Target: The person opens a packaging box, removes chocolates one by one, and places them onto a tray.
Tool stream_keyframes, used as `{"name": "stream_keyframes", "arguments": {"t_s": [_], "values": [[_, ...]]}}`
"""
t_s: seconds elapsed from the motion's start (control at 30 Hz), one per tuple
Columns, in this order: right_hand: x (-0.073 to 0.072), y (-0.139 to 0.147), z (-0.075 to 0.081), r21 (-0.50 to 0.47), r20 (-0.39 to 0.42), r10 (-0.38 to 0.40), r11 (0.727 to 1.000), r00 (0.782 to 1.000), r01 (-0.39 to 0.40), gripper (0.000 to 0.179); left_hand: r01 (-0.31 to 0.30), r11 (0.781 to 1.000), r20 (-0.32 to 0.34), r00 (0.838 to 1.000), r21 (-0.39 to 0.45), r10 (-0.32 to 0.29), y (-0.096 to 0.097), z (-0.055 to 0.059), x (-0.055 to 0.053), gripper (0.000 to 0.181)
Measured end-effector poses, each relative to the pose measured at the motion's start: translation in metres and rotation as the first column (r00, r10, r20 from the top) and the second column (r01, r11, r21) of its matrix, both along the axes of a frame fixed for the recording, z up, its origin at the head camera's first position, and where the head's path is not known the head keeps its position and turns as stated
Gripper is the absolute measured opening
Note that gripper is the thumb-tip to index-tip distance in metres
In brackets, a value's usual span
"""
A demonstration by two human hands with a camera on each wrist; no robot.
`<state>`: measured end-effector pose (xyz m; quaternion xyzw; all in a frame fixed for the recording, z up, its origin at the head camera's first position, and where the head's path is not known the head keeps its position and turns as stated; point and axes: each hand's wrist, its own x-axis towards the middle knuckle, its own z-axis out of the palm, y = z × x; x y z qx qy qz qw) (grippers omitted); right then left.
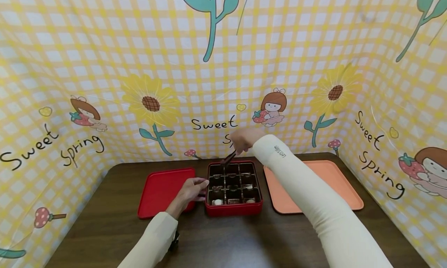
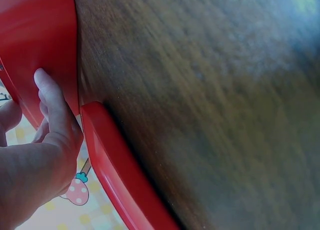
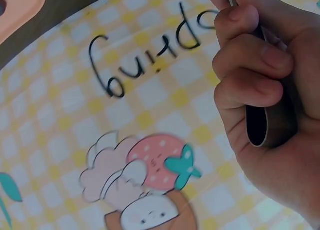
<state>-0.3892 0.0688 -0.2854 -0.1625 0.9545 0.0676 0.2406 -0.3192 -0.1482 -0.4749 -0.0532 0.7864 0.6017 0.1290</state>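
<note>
A red box [image 1: 234,211] with a dark divider grid of several compartments stands in the middle of the table. A small white piece [image 1: 218,202] lies in its front-left compartment, and a pale piece [image 1: 250,201] in the front-right one. My left hand [image 1: 190,189] touches the box's left side, its fingers extended along the outer wall and the thumb near the rim, as the left wrist view shows. Above the back of the box, my right hand [image 1: 244,139] grips dark tongs [image 1: 228,158], fingers wrapped around the handle. The tongs point down at the back-left compartments; their tips blend into the dark interior.
A flat red lid [image 1: 164,192] lies on the brown table [image 1: 216,241] left of the box, partly behind my left hand. To the right, an orange tray [image 1: 335,182] sits under my right forearm. A checked cloth [image 1: 216,85] hangs close behind and on both sides.
</note>
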Motion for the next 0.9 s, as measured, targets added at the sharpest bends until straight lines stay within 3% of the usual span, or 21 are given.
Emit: {"name": "stream_keyframes", "arguments": {"t_s": [0.3,0.63,0.9], "values": [[-0.006,0.043,0.013,0.004,-0.017,-0.023,1.000,1.000,0.023,0.038,-0.001,1.000,-0.004,1.000,0.001,0.001,0.001,0.002,0.000,0.037],[-0.015,0.095,0.010,-0.009,0.009,-0.043,0.999,0.999,0.043,0.042,0.000,1.000,0.001,1.000,0.004,0.000,0.000,0.002,0.001,0.038],[-0.011,0.136,0.003,-0.034,0.008,-0.150,0.988,0.989,0.151,0.041,0.005,1.000,-0.007,1.000,0.000,-0.005,0.000,0.003,0.003,0.039]]}}
